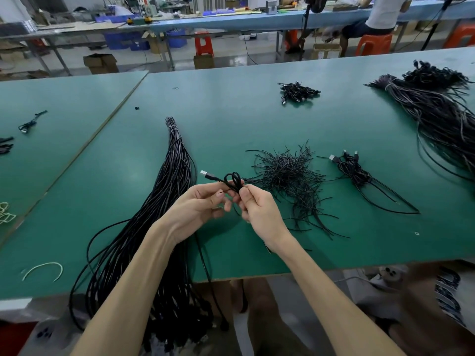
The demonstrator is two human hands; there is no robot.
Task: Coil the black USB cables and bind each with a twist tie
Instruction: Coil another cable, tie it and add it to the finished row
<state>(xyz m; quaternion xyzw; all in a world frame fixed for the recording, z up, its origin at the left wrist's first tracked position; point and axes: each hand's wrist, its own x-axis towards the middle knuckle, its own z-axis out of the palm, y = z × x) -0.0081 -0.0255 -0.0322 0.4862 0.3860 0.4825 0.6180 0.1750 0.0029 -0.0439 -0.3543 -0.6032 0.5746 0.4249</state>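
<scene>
Above the green table [231,119], my left hand [203,204] and my right hand [257,209] together hold a small coiled black USB cable [232,179]. Its silver plug [204,173] sticks out to the left. Both hands pinch the coil's base, where a thin black twist tie end pokes out. A loose pile of black twist ties [288,173] lies just right of my hands. A long bundle of uncoiled black cables [169,186] runs from the table's middle down over the front edge on my left.
A few bound coils [354,170] lie to the right, and a small heap of them [298,91] sits farther back. Another large cable bundle [437,111] fills the far right. A white tie [43,269] lies near the left front. A seated person works at the back bench.
</scene>
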